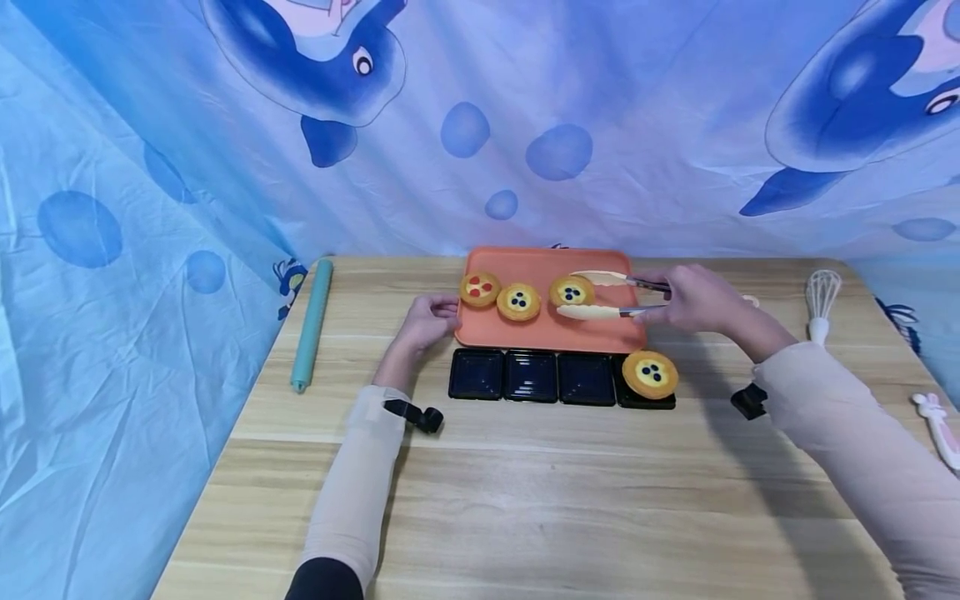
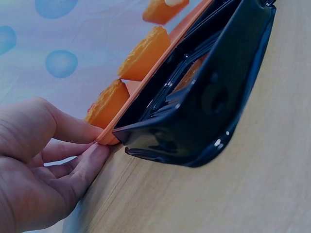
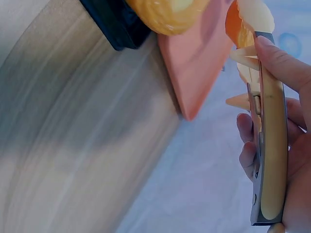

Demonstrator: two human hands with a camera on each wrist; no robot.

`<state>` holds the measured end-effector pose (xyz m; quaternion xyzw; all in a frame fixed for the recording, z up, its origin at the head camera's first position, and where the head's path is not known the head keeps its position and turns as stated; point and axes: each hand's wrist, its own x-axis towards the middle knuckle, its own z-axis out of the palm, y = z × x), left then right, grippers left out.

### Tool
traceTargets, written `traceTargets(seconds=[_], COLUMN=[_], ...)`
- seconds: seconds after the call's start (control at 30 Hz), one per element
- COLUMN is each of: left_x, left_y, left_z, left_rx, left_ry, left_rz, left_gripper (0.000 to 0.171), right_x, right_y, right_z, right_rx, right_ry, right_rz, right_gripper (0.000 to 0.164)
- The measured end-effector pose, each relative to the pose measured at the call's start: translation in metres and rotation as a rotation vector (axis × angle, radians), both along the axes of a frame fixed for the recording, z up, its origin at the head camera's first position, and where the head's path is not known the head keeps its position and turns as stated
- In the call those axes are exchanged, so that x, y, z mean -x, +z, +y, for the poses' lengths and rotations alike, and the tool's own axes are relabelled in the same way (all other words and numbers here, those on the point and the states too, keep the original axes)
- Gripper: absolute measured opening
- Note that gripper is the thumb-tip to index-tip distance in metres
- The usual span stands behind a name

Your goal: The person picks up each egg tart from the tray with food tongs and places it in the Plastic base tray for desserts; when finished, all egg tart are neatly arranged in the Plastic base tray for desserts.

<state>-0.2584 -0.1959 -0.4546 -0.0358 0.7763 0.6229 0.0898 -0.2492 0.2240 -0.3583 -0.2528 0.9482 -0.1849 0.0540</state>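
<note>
My left hand (image 1: 427, 323) pinches the left edge of an orange tray (image 1: 540, 335) between thumb and fingers. In my right hand (image 1: 701, 298) is a pair of tongs (image 1: 591, 312) with cream tips and metal-edged handles. The tips stand on either side of a blueberry-topped egg tart (image 1: 572, 292) over the tray's right half. Further left on the tray lie another blueberry tart (image 1: 519, 302) and a red-topped tart (image 1: 480, 289). A third blueberry tart (image 1: 650, 374) sits in the rightmost compartment of a black box (image 1: 530, 377) in front of the tray.
A teal rolling pin (image 1: 311, 325) lies at the table's left. On the right are a whisk (image 1: 822, 304) and a white-and-pink rabbit-shaped utensil (image 1: 937, 429). A blue patterned curtain (image 1: 525, 125) hangs behind the wooden table (image 1: 525, 500).
</note>
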Motion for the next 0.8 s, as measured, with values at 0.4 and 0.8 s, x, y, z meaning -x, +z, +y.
traceTargets(seconds=[0.4, 0.8], left_x=[-0.002, -0.002], left_y=[0.001, 0.004], left_z=[0.001, 0.001], left_rx=[-0.038, -0.078], left_ry=[0.005, 0.015], left_rz=[-0.008, -0.042], left_gripper=[0.051, 0.054], right_x=[-0.042, -0.072], right_y=[0.022, 0.023], right_z=[0.013, 0.015], right_rx=[-0.035, -0.032], right_ry=[0.089, 0.140], right_rz=[0.142, 0.164], right_gripper=[0.071, 0.063])
